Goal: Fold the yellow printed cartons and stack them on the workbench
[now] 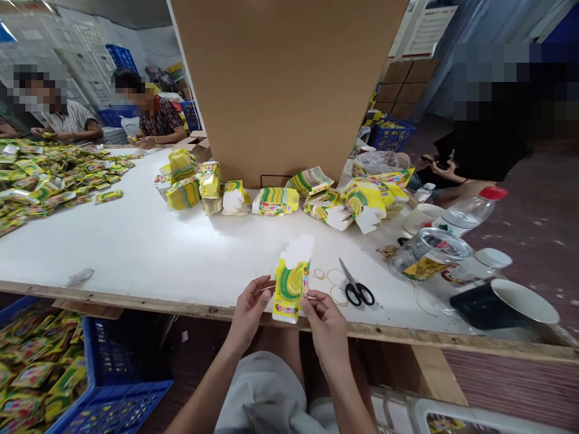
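Both my hands hold one flat yellow-and-green printed carton [290,283] upright over the front edge of the white table [136,247]. My left hand [248,309] pinches its left edge and my right hand [324,319] pinches its right edge. The carton's white top flaps point away from me. Black-handled scissors [356,288] and a few rubber bands [326,277] lie just right of the carton. A row of folded cartons of the same print [275,201] lies further back.
A tall brown cardboard sheet [284,84] stands at the table's back. Sachets lie heaped at far left [40,175]; a blue crate [67,374] of them sits below. Plastic jars [427,253], a bottle [470,211] and a bowl [520,301] crowd the right. Other people sit around.
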A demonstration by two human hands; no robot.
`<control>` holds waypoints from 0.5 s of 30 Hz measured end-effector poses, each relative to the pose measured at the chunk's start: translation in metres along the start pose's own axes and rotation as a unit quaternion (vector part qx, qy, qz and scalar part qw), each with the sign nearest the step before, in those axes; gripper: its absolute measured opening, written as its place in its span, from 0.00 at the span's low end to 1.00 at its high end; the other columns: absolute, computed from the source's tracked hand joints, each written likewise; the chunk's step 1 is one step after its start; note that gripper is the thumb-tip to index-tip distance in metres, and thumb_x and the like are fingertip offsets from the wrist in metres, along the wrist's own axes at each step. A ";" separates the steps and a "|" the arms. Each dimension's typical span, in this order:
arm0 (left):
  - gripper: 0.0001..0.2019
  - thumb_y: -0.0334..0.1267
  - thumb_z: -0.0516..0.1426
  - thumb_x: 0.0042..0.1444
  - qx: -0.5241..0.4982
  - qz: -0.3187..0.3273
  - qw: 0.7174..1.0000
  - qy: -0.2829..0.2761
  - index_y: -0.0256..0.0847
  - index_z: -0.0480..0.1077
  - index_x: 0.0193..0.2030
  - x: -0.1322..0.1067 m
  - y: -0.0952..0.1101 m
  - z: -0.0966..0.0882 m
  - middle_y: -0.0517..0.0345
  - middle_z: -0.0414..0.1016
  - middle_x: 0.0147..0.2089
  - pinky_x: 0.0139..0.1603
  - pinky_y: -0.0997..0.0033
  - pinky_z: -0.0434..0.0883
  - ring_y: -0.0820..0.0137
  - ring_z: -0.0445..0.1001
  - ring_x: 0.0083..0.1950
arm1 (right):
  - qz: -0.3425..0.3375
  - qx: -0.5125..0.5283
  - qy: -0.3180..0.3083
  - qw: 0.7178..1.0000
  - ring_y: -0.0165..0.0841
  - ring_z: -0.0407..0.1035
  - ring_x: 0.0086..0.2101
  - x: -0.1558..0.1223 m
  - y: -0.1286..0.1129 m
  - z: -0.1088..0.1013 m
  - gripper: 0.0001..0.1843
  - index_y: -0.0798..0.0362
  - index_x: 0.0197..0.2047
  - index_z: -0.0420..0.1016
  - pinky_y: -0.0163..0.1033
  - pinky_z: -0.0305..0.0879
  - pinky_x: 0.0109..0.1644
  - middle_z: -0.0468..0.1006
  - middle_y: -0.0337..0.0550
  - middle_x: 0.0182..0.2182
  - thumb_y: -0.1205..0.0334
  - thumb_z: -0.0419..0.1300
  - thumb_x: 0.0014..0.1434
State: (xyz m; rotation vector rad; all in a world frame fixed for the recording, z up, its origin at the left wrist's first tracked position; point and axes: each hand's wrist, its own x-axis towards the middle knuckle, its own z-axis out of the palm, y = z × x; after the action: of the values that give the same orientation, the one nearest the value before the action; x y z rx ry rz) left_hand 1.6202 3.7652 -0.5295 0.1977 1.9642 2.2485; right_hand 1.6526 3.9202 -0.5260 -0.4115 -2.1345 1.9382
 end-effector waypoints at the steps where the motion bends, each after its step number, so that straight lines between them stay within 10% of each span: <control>1: 0.21 0.48 0.54 0.62 -0.063 -0.031 0.997 -0.013 0.39 0.67 0.58 -0.002 0.004 0.000 0.43 0.76 0.55 0.56 0.57 0.71 0.58 0.75 0.56 | 0.014 0.037 -0.018 0.999 0.40 0.76 0.34 -0.006 -0.002 0.001 0.21 0.51 0.42 0.69 0.45 0.72 0.39 0.82 0.47 0.33 0.42 0.59 0.57; 7: 0.21 0.52 0.63 0.53 -0.294 -0.149 0.941 -0.078 0.34 0.77 0.42 -0.011 0.018 0.002 0.45 0.83 0.42 0.54 0.55 0.72 0.53 0.79 0.50 | 0.115 0.220 -0.071 0.966 0.40 0.77 0.37 -0.028 -0.005 0.008 0.20 0.51 0.36 0.75 0.48 0.72 0.47 0.83 0.46 0.33 0.49 0.72 0.45; 15: 0.16 0.43 0.65 0.53 -0.310 -0.130 0.940 -0.055 0.36 0.78 0.45 -0.016 0.018 0.006 0.50 0.84 0.39 0.50 0.63 0.74 0.59 0.81 0.44 | 0.063 0.075 -0.053 0.994 0.39 0.72 0.33 -0.036 -0.019 0.006 0.18 0.53 0.35 0.78 0.42 0.69 0.40 0.81 0.46 0.33 0.46 0.67 0.50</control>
State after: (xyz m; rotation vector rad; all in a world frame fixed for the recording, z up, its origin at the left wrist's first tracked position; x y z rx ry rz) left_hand 1.6370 3.7655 -0.5109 -0.0148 1.0691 2.4672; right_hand 1.6830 3.9002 -0.5071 -0.4327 -2.0507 2.2208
